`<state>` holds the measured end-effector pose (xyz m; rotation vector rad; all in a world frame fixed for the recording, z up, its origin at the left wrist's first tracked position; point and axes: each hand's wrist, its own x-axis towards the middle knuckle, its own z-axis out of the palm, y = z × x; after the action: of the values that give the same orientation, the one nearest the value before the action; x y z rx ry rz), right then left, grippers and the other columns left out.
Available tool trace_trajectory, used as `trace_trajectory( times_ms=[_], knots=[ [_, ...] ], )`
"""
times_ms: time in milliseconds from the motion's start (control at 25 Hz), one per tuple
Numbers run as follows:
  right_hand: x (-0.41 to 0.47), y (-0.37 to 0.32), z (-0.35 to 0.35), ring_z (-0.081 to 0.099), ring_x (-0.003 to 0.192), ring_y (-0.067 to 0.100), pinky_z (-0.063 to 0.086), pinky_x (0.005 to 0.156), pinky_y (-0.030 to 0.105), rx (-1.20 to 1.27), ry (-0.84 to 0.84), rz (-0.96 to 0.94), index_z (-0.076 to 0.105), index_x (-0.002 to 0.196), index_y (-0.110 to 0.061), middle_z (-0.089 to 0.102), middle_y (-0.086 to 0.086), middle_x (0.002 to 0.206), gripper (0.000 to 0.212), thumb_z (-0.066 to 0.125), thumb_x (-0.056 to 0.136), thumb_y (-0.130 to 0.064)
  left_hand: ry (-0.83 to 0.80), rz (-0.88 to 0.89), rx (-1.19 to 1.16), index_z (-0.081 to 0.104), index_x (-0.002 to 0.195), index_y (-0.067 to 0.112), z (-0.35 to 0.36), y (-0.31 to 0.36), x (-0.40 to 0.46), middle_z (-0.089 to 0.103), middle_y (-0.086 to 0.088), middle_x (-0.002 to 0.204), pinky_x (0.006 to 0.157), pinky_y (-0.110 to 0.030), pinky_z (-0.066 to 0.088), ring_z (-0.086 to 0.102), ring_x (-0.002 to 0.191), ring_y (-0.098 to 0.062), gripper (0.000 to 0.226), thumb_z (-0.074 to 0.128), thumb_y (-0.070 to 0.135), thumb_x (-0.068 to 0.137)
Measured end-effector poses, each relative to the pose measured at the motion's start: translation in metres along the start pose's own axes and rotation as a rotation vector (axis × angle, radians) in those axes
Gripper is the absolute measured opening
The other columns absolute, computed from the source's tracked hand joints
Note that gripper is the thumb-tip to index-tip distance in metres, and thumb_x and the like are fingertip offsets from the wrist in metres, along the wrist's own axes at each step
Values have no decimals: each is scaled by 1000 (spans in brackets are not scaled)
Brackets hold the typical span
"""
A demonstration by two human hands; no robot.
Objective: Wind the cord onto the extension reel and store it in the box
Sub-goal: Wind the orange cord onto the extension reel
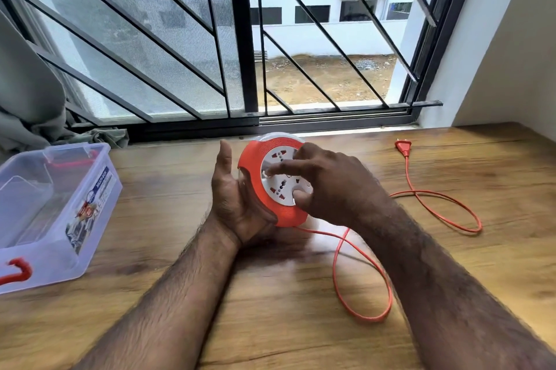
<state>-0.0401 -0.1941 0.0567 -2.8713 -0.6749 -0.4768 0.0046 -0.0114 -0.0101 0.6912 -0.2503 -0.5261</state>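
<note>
The round orange extension reel [255, 171] with a white socket face stands tilted above the wooden table [270, 324] at the centre. My left hand [231, 198] cups it from the left and below. My right hand [328, 186] rests its fingers on the white face, with the thumb at the lower rim. The orange cord [388, 282] leaves the reel's bottom, loops across the table to the right, and ends in an orange plug [403, 146] lying near the window sill. A clear plastic box [90, 204] with red latches sits open at the left.
A barred window [243, 38] runs along the table's far edge. Grey cloth [33, 104] hangs at the far left behind the box. A white wall [511, 53] closes the right side.
</note>
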Motion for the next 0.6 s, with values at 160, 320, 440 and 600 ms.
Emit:
trace_trajectory(
  times_ms=[160, 320, 440, 600],
  knots=[
    [0, -4, 4, 67, 104, 20, 51, 78, 33, 71, 114, 58, 57, 129, -68, 70, -11, 119, 58, 72, 76, -51, -54, -3, 17, 58, 151, 3, 1, 1, -2, 62, -25, 148, 119, -63, 38, 58, 138, -43, 105, 36, 88, 92],
    [2, -8, 16, 72, 89, 20, 56, 76, 34, 240, 223, 241, 64, 125, -53, 77, -8, 92, 61, 72, 67, -70, -74, 47, -1, 57, 150, 3, 4, -1, -1, 62, -24, 144, 118, -58, 41, 60, 134, -41, 95, 49, 76, 90],
    [6, -13, 33, 71, 92, 23, 58, 83, 37, 382, 236, 409, 65, 122, -36, 77, -3, 98, 69, 67, 68, -79, -71, 43, 16, 60, 145, 1, 7, -4, -1, 66, -23, 136, 117, -56, 43, 64, 127, -40, 92, 46, 74, 92],
    [6, -11, 31, 70, 92, 28, 56, 79, 39, 318, 223, 350, 62, 125, -33, 75, 0, 100, 66, 62, 79, -80, -35, 29, 16, 70, 135, 1, 7, -2, -2, 71, -22, 131, 111, -54, 50, 69, 121, -39, 87, 42, 73, 94]
  ],
)
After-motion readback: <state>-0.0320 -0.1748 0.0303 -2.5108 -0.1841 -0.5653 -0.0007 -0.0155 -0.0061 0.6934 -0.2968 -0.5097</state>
